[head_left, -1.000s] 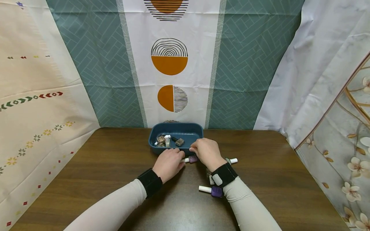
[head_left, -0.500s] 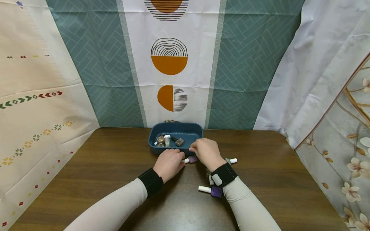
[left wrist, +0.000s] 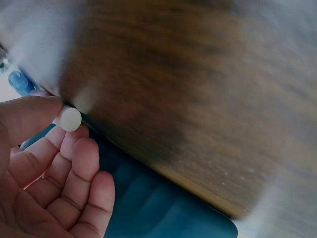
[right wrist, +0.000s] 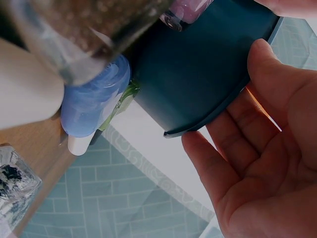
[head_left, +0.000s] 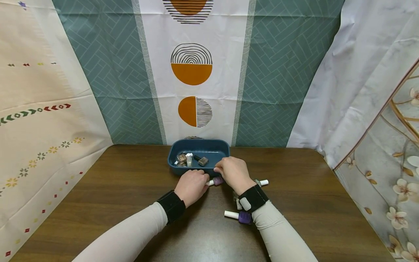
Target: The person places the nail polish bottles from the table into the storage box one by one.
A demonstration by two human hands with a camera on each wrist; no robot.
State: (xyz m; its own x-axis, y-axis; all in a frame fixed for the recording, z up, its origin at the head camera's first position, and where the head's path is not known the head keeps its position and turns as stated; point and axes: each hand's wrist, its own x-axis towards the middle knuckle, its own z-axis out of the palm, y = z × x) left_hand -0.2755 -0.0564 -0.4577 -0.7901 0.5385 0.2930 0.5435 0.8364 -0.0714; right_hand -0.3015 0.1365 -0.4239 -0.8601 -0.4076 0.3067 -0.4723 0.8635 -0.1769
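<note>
My left hand (head_left: 192, 186) pinches the white cap (left wrist: 72, 119) of a purple nail polish bottle (head_left: 217, 181) between thumb and forefinger. This bottle lies sideways just in front of a dark blue tub (head_left: 216, 149); its pinkish-purple glass (right wrist: 187, 11) shows at the top of the right wrist view. My right hand (head_left: 233, 171) grips the tub's near right rim, thumb on the outer wall and fingers over the edge. Inside the tub, towards the left, lie several nail polish bottles, among them a brown glitter one (head_left: 182, 158) and a black-capped one (head_left: 203, 161).
A dark purple nail polish bottle (head_left: 244, 217) with a white cap lies nearer on the wooden table (head_left: 131, 189). Other bottles, one with a white cap (head_left: 264, 182), are partly hidden under my right wrist. A patterned cloth (head_left: 196, 83) hangs behind the table.
</note>
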